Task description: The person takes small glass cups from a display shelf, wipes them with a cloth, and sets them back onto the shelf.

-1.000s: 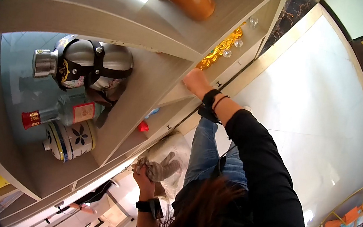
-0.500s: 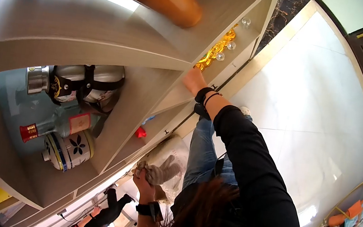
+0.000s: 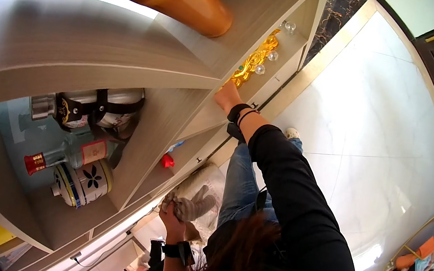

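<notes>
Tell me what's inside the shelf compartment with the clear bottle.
Inside the compartment are the clear bottle, a strapped metallic bottle and a flowered white jar. A shelf board covers part of the metallic bottle; anything behind them is hidden.

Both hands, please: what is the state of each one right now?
Left hand: closed on a bunched gray cloth.
Right hand: at the shelf unit, near the gold ornament; fingers hidden, so open or closed cannot be told.

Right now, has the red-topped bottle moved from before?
No, the red-topped bottle is still right beside the flowered jar, in the same shelf compartment.
</notes>
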`<state>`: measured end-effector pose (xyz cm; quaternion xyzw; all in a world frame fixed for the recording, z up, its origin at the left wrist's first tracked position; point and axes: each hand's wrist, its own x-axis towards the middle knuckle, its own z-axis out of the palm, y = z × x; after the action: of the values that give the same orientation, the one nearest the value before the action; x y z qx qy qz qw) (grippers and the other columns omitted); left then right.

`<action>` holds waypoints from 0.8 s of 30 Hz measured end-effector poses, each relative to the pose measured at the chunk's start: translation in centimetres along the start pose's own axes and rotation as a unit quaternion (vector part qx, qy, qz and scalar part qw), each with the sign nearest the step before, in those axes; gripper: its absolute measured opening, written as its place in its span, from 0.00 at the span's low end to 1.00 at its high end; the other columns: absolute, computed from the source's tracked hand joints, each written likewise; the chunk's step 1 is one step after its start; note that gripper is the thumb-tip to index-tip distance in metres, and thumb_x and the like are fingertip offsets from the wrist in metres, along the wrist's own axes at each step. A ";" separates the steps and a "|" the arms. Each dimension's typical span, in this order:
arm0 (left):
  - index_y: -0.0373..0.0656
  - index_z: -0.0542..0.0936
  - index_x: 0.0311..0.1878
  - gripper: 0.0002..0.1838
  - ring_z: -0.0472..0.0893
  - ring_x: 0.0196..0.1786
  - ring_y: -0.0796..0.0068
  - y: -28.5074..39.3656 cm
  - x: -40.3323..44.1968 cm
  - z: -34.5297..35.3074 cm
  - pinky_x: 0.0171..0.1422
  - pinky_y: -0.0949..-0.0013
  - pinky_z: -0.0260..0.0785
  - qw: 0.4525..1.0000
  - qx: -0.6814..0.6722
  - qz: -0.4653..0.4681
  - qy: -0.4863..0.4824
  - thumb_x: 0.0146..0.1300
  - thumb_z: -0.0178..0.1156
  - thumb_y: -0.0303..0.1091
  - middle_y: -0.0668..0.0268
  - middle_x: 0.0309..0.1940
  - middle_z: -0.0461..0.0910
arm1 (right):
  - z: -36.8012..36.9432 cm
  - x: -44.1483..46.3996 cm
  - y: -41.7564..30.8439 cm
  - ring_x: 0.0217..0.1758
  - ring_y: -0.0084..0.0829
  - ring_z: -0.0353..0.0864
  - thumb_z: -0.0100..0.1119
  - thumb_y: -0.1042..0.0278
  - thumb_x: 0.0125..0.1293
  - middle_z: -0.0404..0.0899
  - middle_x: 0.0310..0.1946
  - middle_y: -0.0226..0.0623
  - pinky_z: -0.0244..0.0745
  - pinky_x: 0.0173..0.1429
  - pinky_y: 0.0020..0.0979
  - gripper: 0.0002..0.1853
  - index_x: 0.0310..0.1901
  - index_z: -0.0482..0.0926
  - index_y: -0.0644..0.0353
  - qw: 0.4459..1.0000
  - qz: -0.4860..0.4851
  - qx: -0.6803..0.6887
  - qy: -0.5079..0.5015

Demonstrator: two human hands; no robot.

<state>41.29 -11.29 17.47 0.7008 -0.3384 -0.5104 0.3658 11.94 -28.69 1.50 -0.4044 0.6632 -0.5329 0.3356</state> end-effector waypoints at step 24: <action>0.40 0.68 0.48 0.16 0.73 0.41 0.79 5.0 5.7 21.0 0.40 0.76 0.68 0.948 0.044 -0.054 -0.310 0.54 0.52 0.24 0.64 0.40 0.73 | -21.0 6.6 -3.3 0.47 0.37 0.68 0.54 0.71 0.49 0.67 0.46 0.47 0.65 0.48 0.32 0.26 0.51 0.60 0.65 0.971 -0.131 -0.010 0.202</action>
<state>21.98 -22.15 14.61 0.5412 -0.4188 -0.7058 0.1834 -8.84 -25.74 9.01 -0.3750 0.6640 -0.6361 0.1178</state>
